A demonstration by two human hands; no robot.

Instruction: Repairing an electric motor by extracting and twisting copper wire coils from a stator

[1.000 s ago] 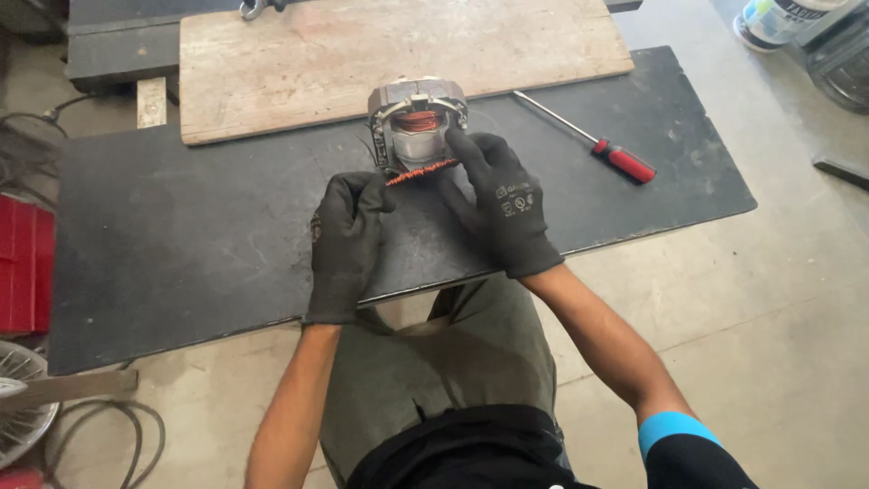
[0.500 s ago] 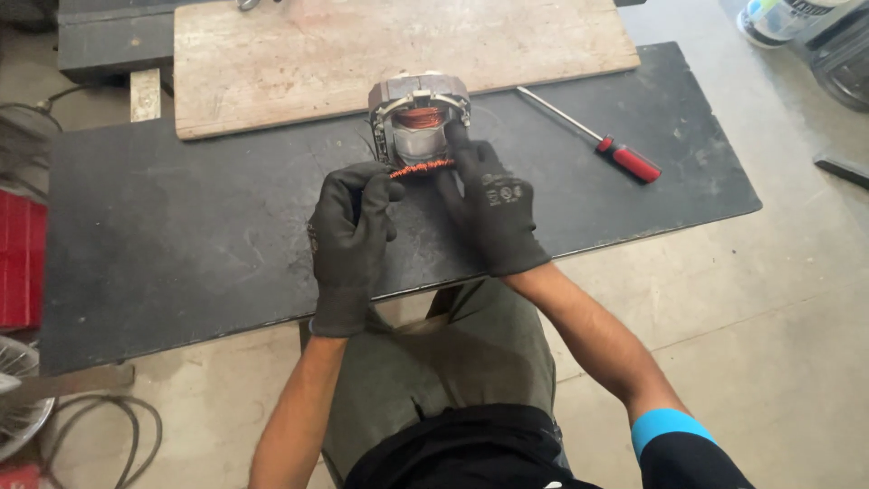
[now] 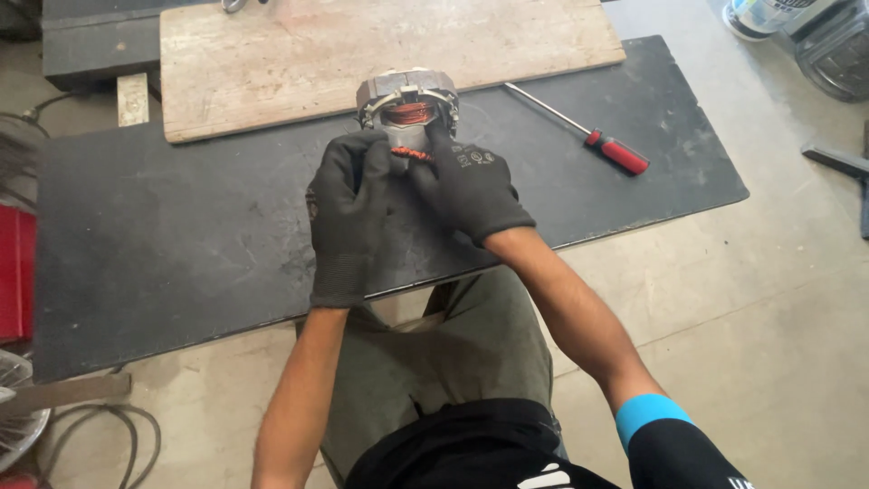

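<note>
Red-handled screwdriver (image 3: 588,133) on dark mat (image 3: 181,244); wooden board (image 3: 380,45) behind.

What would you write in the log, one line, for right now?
left hand: gloved, on orange wire | right hand: gloved, pinching wire | small motor: on black mat | red screwdriver: lying apart

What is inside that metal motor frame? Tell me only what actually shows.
Inside the metal motor frame a copper winding shows. Its lower part is covered by the left hand and right hand, which pinch an orange-red wire there.
</note>
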